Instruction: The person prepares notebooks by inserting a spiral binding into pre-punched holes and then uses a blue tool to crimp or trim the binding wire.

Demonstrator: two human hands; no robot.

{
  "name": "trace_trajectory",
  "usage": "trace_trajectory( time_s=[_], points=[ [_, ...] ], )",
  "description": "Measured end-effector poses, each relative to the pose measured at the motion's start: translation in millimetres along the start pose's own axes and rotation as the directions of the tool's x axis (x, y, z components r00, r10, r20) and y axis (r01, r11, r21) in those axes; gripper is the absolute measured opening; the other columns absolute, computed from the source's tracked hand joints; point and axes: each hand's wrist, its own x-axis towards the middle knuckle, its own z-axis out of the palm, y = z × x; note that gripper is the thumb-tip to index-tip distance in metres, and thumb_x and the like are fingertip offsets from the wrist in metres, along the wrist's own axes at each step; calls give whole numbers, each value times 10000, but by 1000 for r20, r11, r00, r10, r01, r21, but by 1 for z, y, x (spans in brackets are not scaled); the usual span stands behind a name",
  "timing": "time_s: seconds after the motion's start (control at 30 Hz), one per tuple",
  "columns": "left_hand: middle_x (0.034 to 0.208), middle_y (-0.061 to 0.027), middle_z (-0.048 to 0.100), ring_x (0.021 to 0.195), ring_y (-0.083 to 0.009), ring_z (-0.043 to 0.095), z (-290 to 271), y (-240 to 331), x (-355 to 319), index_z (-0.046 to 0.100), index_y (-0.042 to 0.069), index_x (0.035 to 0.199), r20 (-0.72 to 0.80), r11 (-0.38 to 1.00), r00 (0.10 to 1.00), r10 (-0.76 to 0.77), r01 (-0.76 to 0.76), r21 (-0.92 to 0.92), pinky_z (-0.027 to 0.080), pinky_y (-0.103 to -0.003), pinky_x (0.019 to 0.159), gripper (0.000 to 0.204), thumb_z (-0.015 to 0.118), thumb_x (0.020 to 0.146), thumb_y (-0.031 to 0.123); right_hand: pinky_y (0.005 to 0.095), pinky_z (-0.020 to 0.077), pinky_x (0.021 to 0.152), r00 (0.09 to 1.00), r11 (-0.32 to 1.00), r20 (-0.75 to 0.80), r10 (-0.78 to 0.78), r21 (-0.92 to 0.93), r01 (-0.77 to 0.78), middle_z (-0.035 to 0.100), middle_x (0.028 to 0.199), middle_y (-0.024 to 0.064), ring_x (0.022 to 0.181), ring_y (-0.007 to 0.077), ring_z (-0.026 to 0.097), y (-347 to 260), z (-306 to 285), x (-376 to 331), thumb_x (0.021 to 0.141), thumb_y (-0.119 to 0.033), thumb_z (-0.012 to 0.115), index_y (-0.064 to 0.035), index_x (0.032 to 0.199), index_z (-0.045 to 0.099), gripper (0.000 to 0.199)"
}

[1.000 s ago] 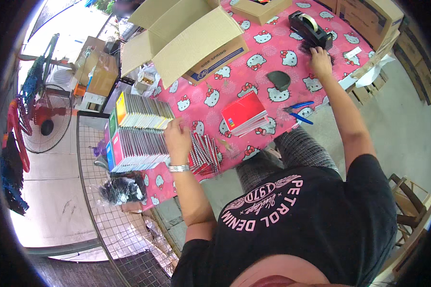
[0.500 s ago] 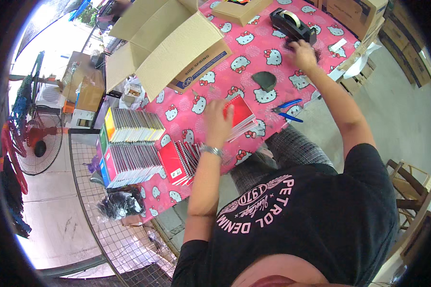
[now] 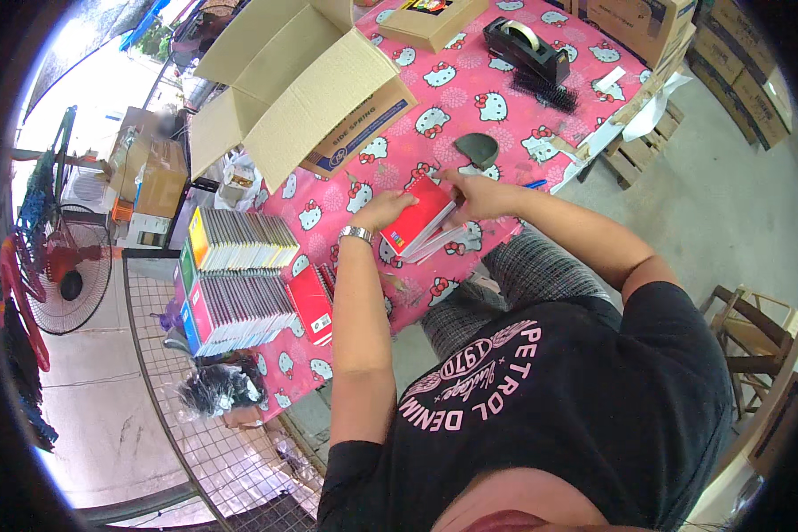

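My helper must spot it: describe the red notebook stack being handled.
On the pink patterned table, find the open brown cardboard box, then look right, nearer the person. There is the red-covered notebook stack; unlike the red notebooks farther left, it has left hand and right hand at it.

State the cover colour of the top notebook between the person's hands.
The top notebook has a red cover; the head view shows it best.

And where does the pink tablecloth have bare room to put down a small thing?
Wider patch: between the open box, the tape dispenser and the dark half-round piece; smaller: between the box and the left hand. Crowded: the left end, with notebook stacks, and around the red notebooks.
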Motion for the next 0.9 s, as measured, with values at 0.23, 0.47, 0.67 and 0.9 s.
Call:
trace_trajectory(
  time_s=[0.23, 0.47, 0.67, 0.9],
  points=[
    [1018, -93, 678, 962, -183, 591, -6, -35, 15, 684, 17, 1007, -16, 970, 1000, -21, 16, -244, 427, -328, 914, 374, 564, 857, 338, 395, 537, 792, 991, 994, 123, -52, -85, 63, 622, 988, 184, 879, 300, 658, 9, 8, 9, 702, -123, 780, -119, 1489, 243, 952],
    [1054, -81, 654, 997, -176, 569, -5, -33, 22, 677, 45, 986, 35, 947, 992, -118, 123, -296, 415, -314, 925, 378, 564, 845, 377, 414, 527, 830, 985, 982, 115, -131, -121, 144, 598, 1145, 227, 931, 335, 644, 20, 12, 1, 733, -102, 758, -128, 1517, 158, 988],
    [1049, -54, 642, 991, -159, 554, -4, -33, 20, 660, 56, 993, 61, 901, 983, -172, 182, -394, 397, -318, 946, 369, 552, 854, 379, 440, 521, 720, 970, 961, 72, -232, -137, 240, 638, 861, 208, 803, 357, 655, 23, 16, -3, 718, -73, 742, -133, 1525, 114, 1024],
    [1000, -39, 640, 950, -142, 568, -5, -36, 18, 648, 76, 944, 73, 854, 976, -203, 213, -474, 421, -312, 907, 312, 568, 837, 358, 381, 530, 722, 990, 963, -38, -139, 226, 144, 618, 988, 161, 841, 239, 647, 41, 28, 12, 669, 47, 725, -155, 1504, 226, 993]
  ],
)
